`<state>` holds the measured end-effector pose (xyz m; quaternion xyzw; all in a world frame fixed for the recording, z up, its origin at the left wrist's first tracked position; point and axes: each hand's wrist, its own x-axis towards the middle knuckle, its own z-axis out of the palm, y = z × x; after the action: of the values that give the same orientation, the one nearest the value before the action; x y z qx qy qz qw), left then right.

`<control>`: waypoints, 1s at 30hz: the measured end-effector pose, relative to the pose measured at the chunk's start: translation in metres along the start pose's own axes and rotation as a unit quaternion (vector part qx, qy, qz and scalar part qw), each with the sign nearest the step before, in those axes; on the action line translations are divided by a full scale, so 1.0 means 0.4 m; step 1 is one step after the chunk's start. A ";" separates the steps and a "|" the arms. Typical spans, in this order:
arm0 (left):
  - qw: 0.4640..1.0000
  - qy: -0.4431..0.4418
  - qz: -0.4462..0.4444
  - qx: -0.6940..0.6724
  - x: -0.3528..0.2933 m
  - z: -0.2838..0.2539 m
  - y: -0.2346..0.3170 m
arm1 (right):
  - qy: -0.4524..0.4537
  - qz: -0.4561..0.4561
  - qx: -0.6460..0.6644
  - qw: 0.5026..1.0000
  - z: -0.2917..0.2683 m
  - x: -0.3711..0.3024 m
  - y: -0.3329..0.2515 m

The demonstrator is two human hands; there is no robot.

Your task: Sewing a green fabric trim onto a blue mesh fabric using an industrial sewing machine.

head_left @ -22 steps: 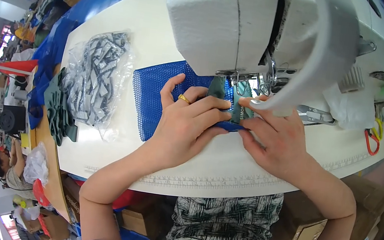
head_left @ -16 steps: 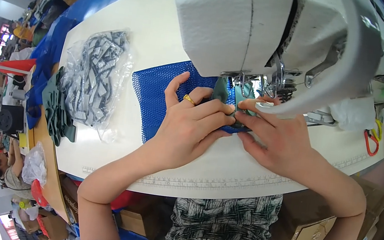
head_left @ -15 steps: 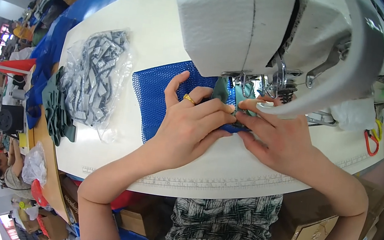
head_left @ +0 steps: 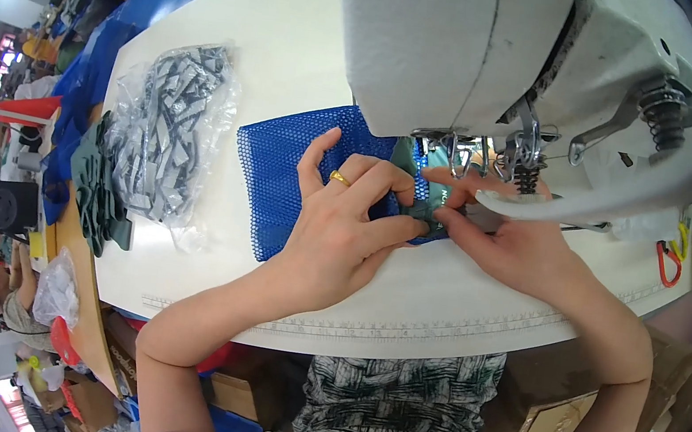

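"So, where is the blue mesh fabric (head_left: 276, 172)?"

"Flat on the white table (head_left: 202, 284), its right end near the presser foot (head_left: 459, 163) of the sewing machine (head_left: 442, 52); a green strip (head_left: 437, 196) lies on that end."

"Why hold it so?"

"Probably to keep those 2 layers lined up. The left hand (head_left: 336, 219) presses with index finger and thumb slightly apart on the strip's edge, not a full grasp."

"And the right hand (head_left: 520, 247)?"

"Thumb and index finger are loosely parted, tips at the strip. Whether they pinch it, I can't tell; a curved white guard (head_left: 583, 214) covers part of the hand."

"Their pose?"

"Forearms slant inward from both sides; the left little finger arches up."

"Further out?"

"A clear bag (head_left: 170, 136) of grey pieces and some green cloth (head_left: 99, 193) at left, perhaps kept within reach."
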<state>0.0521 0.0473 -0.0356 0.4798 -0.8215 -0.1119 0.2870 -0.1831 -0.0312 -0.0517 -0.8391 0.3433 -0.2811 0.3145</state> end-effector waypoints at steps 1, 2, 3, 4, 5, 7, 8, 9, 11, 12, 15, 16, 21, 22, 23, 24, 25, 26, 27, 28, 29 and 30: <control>1.000 0.006 -0.001 -0.002 0.000 0.000 0.001 | -0.014 -0.049 -0.045 0.998 -0.003 0.010 -0.001; 1.000 0.005 -0.001 -0.002 -0.001 -0.001 0.000 | -0.028 -0.099 -0.089 0.991 -0.003 0.017 -0.005; 1.000 0.008 0.003 -0.002 -0.001 0.002 -0.002 | -0.027 -0.099 -0.090 0.991 0.000 0.020 -0.010; 1.000 0.010 0.007 -0.003 -0.002 0.003 -0.003 | -0.039 -0.088 -0.081 0.992 0.003 0.025 -0.017; 1.000 0.010 0.007 -0.003 -0.003 0.003 -0.004 | -0.050 -0.078 -0.072 0.993 0.005 0.027 -0.021; 1.000 0.010 0.014 0.003 -0.003 0.003 -0.003 | -0.019 -0.087 -0.034 0.995 0.020 0.021 -0.015; 1.000 0.011 0.015 0.002 0.000 0.002 -0.005 | 0.012 -0.096 0.004 0.995 0.030 0.017 -0.010; 1.000 0.007 0.017 0.002 0.001 0.000 -0.004 | 0.010 -0.096 0.005 0.995 0.039 0.012 -0.008; 1.000 0.003 0.018 0.001 -0.003 0.001 -0.002 | 0.027 -0.050 0.100 0.993 0.052 0.002 -0.006; 1.000 0.000 0.010 -0.007 -0.006 0.005 -0.003 | 0.027 -0.050 0.100 0.993 0.055 0.002 -0.001; 1.000 -0.005 0.001 -0.011 -0.007 0.008 -0.003 | 0.020 -0.051 0.076 0.996 0.050 0.011 -0.002; 1.000 -0.007 -0.001 -0.006 -0.007 0.009 -0.002 | -0.005 -0.044 0.006 0.999 0.039 0.020 -0.022; 1.000 0.008 0.012 -0.007 -0.004 0.016 -0.011 | -0.018 -0.023 -0.077 0.997 0.030 0.024 -0.053; 1.000 0.010 0.016 -0.005 -0.002 0.017 -0.010 | -0.011 -0.028 -0.065 0.997 0.025 0.026 -0.047; 1.000 0.010 0.018 -0.007 0.001 0.020 -0.009 | -0.005 -0.033 -0.054 0.998 0.021 0.026 -0.045; 1.000 0.011 0.011 -0.002 -0.005 0.017 -0.014 | -0.008 -0.040 -0.046 0.998 0.025 0.031 -0.055; 1.000 0.013 0.015 -0.007 -0.004 0.016 -0.017 | -0.101 0.053 -0.023 0.993 0.009 0.024 -0.084; 1.000 0.006 0.020 -0.005 -0.002 0.010 -0.018 | -0.192 0.145 0.000 0.971 -0.009 0.023 -0.108; 1.000 0.008 0.019 -0.005 -0.004 0.009 -0.018 | -0.193 0.145 -0.001 0.970 -0.027 0.024 -0.120; 1.000 0.014 0.027 -0.001 -0.004 0.010 -0.018 | -0.200 0.158 0.029 0.966 -0.047 0.022 -0.127; 0.999 0.020 0.035 0.004 -0.004 0.011 -0.018 | -0.206 0.172 0.059 0.961 -0.066 0.020 -0.134; 0.999 0.032 0.035 0.008 -0.005 0.015 -0.018 | -0.203 0.192 0.100 0.955 -0.086 0.032 -0.130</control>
<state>0.0546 0.0447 -0.0447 0.4561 -0.8291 -0.0802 0.3132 -0.1780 -0.0228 0.0112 -0.7610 0.3970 -0.0717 0.5080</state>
